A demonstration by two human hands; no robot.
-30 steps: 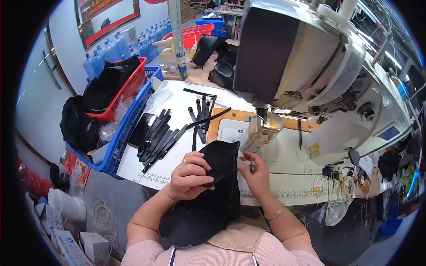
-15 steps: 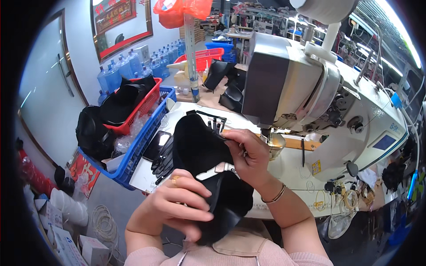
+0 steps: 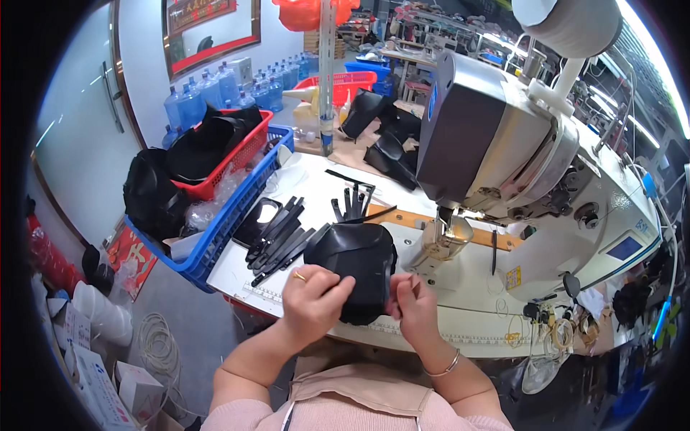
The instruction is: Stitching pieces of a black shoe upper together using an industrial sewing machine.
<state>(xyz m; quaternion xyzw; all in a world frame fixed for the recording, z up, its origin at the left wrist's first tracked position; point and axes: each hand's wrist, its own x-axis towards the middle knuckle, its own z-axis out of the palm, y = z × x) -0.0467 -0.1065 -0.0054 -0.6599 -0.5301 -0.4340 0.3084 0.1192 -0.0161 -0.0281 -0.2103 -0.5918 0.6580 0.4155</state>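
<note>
Black leather-look piece [image 3: 356,269]: sits between black strips [image 3: 279,241] and sewing machine [image 3: 528,147], pinched by left hand [image 3: 310,302]; beside bunched right hand [image 3: 417,307], grip unclear.

Gold characters [image 3: 206,10] top a framed wall panel [image 3: 215,37]; blue lettering [image 3: 645,228] marks the sewing machine [image 3: 557,169] — its yellow label [image 3: 513,277] too small to read — with ruler marks [image 3: 474,339] along the table [image 3: 460,309] and print on a white carton [image 3: 100,384]

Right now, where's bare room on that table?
The white tabletop is mostly bare right of the right hand, between sewing machine and ruler strip; a small patch parts the two groups of black strips. Near the blue basket, strips crowd it.
</note>
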